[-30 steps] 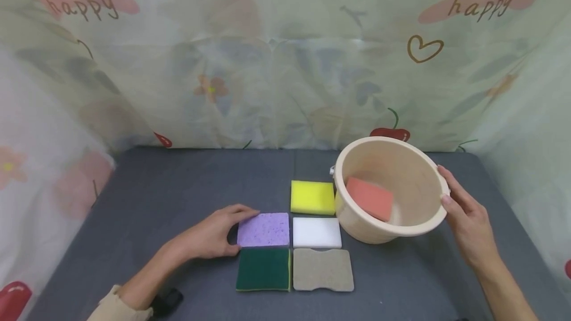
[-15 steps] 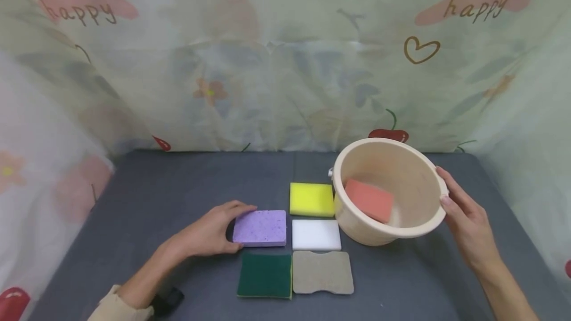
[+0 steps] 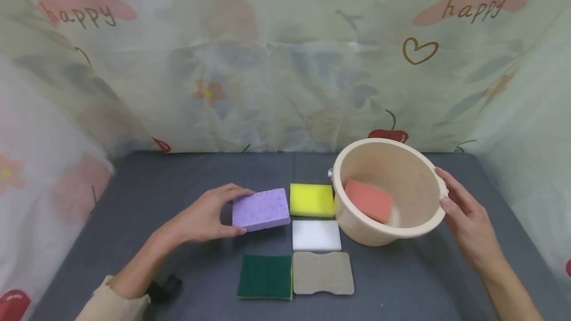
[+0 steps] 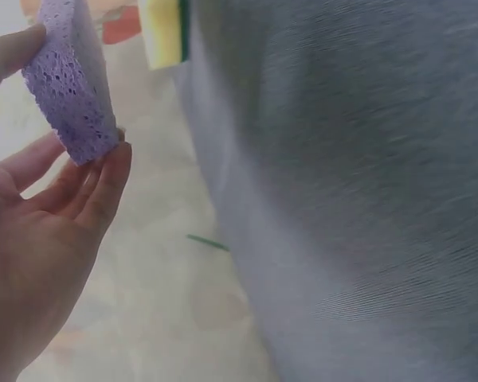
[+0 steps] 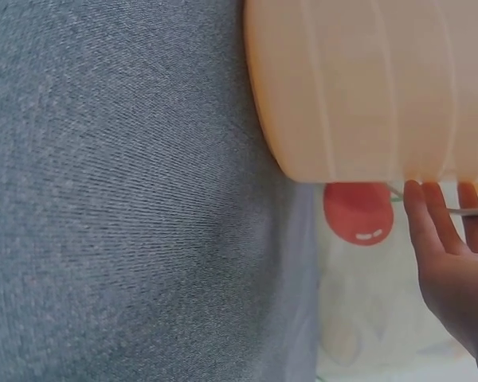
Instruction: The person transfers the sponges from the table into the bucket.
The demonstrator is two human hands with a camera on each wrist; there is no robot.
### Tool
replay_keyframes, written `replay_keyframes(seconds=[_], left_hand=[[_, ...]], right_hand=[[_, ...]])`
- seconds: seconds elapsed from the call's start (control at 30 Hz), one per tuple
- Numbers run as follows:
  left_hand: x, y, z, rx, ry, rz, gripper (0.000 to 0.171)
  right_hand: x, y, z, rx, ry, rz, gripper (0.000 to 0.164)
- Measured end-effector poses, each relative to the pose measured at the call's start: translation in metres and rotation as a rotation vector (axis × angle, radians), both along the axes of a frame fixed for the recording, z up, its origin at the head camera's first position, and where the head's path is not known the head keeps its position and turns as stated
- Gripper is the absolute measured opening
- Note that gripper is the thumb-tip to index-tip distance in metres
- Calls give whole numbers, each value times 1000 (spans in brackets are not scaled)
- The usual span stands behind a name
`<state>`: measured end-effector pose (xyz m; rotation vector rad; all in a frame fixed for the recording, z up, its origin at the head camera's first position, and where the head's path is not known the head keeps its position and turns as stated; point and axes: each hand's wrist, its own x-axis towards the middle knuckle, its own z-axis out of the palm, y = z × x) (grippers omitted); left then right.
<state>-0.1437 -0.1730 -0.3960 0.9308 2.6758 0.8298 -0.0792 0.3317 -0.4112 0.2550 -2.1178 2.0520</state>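
My left hand (image 3: 206, 214) pinches a purple sponge (image 3: 260, 208) by its left end, thumb at the near edge and fingers at the far edge. In the left wrist view the porous side of that sponge (image 4: 72, 95) shows between thumb and fingertips, raised off the table. At the right, my right hand (image 3: 468, 227) holds the rim of a cream bucket (image 3: 361, 224), which leans toward me. In the right wrist view the fingers (image 5: 430, 215) lie against the bucket's ribbed outer wall (image 5: 350, 95). An orange-red sponge (image 3: 369, 201) lies inside the bucket.
Left of the bucket lie a yellow sponge (image 3: 311, 200) and a white sponge (image 3: 316, 235). Nearer me are a dark green scouring sponge (image 3: 265, 276) and a grey-beige notched pad (image 3: 323, 273). A patterned curtain (image 3: 267, 63) closes off the back and sides of the grey-covered table (image 3: 200, 281).
The purple sponge has been lifted from its spot above the green one and carried away from me, tilting slightly. The right hand and bucket have hardly moved.
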Motion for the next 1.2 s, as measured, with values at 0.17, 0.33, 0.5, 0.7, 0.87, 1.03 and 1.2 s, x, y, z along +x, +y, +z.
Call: replay_keyframes(seconds=[0.17, 0.33, 0.5, 0.7, 0.87, 1.03, 1.2], left_hand=[[-3, 4, 17, 20, 4, -17, 67], [-5, 8, 32, 31, 31, -29, 65], [-7, 13, 45, 31, 41, -16, 68], [-12, 19, 57, 45, 55, -16, 72], [-18, 28, 64, 74, 105, -45, 70], [-23, 40, 71, 94, 132, -88, 65], [-29, 50, 80, 114, 133, -125, 66]], right_hand=[[0, 0, 3, -5, -42, 12, 54], [-2, 0, 5, -8, -49, 25, 55], [-2, 0, 6, -27, -43, 34, 55], [-2, 2, 6, -24, -42, 39, 56], [0, 2, 6, -17, -45, 42, 56], [1, 2, 6, -16, -55, 32, 56], [0, 1, 7, -9, -66, 27, 57]])
